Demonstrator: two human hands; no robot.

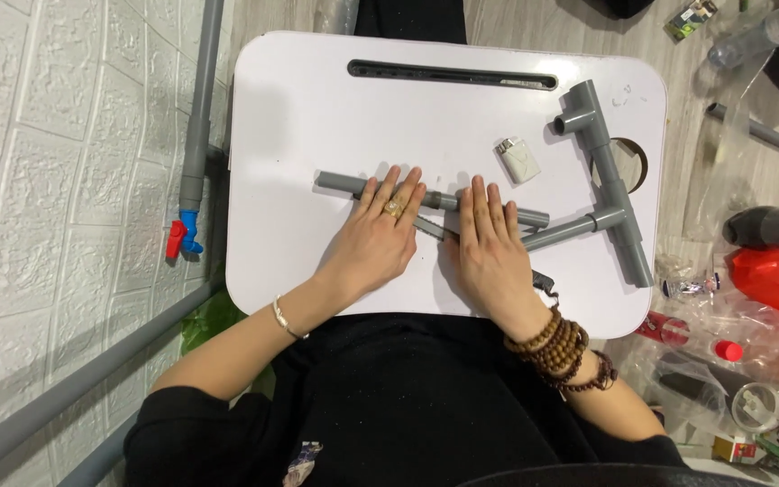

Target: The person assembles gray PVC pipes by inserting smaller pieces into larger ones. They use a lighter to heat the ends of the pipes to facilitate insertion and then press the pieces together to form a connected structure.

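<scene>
- Black clothing of the person fills the bottom of the view, and both forearms reach from it onto the white desk (317,99).
- Left hand (379,236), with a ring, lies flat and released, fingers stretched over a straight grey pipe (344,184); it presses on it and grips nothing.
- Right hand (490,248), with wooden bead bracelets at the wrist, also lies flat and released, fingertips on the same pipe.
- A saw blade (432,231) shows between the two hands, its handle partly hidden under the right hand.
- I judge the pipe is only being held steady on the desk; a next move would need one hand to close on the saw while the other keeps the pipe from rolling.
- A grey pipe assembly (608,189) with tee joints lies at the right, and a small white box (517,160) near it.
- The desk stands beside a white brick-pattern wall (38,180); bottles and plastic bags lie on the wooden floor (624,36) to the right.
</scene>
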